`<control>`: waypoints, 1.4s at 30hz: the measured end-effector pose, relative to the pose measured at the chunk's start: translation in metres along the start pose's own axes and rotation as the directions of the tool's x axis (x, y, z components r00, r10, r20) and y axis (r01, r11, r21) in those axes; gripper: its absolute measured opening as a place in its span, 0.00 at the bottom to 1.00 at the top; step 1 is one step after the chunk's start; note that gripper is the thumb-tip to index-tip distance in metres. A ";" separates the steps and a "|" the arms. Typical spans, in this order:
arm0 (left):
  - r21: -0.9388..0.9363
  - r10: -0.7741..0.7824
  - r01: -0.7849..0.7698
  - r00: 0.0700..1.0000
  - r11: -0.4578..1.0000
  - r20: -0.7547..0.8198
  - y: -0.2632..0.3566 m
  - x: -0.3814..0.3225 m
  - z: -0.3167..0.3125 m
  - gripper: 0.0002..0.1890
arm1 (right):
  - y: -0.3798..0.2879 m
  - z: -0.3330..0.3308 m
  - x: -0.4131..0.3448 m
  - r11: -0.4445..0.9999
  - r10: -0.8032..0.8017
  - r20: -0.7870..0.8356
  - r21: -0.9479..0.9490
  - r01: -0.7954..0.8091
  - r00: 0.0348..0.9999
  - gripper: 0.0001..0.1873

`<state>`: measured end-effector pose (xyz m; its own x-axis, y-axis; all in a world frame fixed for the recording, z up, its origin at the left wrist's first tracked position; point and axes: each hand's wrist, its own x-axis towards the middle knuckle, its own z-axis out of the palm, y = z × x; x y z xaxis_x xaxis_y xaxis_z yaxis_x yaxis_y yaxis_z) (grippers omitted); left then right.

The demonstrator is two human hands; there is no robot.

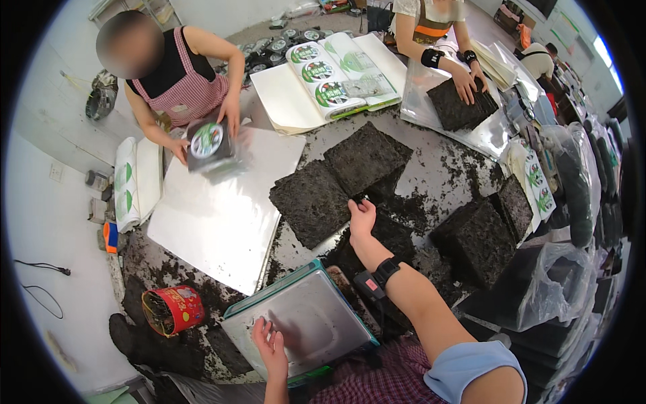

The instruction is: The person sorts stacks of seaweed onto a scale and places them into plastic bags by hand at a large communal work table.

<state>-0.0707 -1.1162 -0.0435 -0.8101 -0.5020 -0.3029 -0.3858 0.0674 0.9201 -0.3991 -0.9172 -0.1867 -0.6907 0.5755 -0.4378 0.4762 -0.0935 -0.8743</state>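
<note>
My right hand [363, 216] is at the near right corner of a dark, rough square sheet stack [312, 202], seemingly dried seaweed, with finger and thumb close to its edge; whether they pinch it cannot be told. A second dark stack [367, 156] lies against it, farther off. Over the bare metal plate of a teal-edged weighing scale [313, 323], my left hand [271, 348] hovers palm up with loosely curled fingers and nothing in it. Dark crumbs are scattered around the stacks.
A red tub [174, 309] stands left of the scale. White sheets [217, 217] lie ahead on the left, a thick dark block [474, 242] on the right. Across the table, one person holds a clear bagged pack [212, 146]; another presses a dark stack [462, 103]. Printed bags [328, 76] lie between them.
</note>
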 end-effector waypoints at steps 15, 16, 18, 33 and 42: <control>0.077 0.057 -0.044 0.982 0.996 -0.182 -0.008 -0.032 -0.045 0.23 | -0.036 -0.029 0.089 0.430 -0.185 0.413 -0.782 0.452 0.892 0.12; 0.123 0.058 -0.029 0.969 0.992 -0.240 -0.012 -0.039 -0.056 0.24 | -0.048 -0.031 0.079 0.259 -0.223 0.459 -0.822 0.507 0.860 0.13; 0.261 0.146 -0.069 0.945 0.963 -0.291 -0.033 -0.041 -0.082 0.22 | -0.065 -0.043 0.090 0.103 -0.384 0.553 -0.770 0.629 0.740 0.13; 0.589 -0.041 0.567 0.739 0.575 -0.672 -0.238 -0.027 -0.212 0.23 | -0.041 -0.377 -0.181 -0.111 0.139 0.797 -0.578 0.809 0.588 0.16; 0.405 -0.266 0.458 0.854 0.791 -0.447 -0.154 -0.029 -0.239 0.20 | -0.002 -0.336 -0.272 0.377 -0.055 0.866 -0.443 0.814 0.497 0.07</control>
<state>0.1177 -1.3181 -0.1176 -0.3922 -0.8319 -0.3926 -0.8552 0.1725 0.4888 -0.0292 -0.8007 0.0043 -0.8410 -0.4122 -0.3505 -0.1415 0.7929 -0.5927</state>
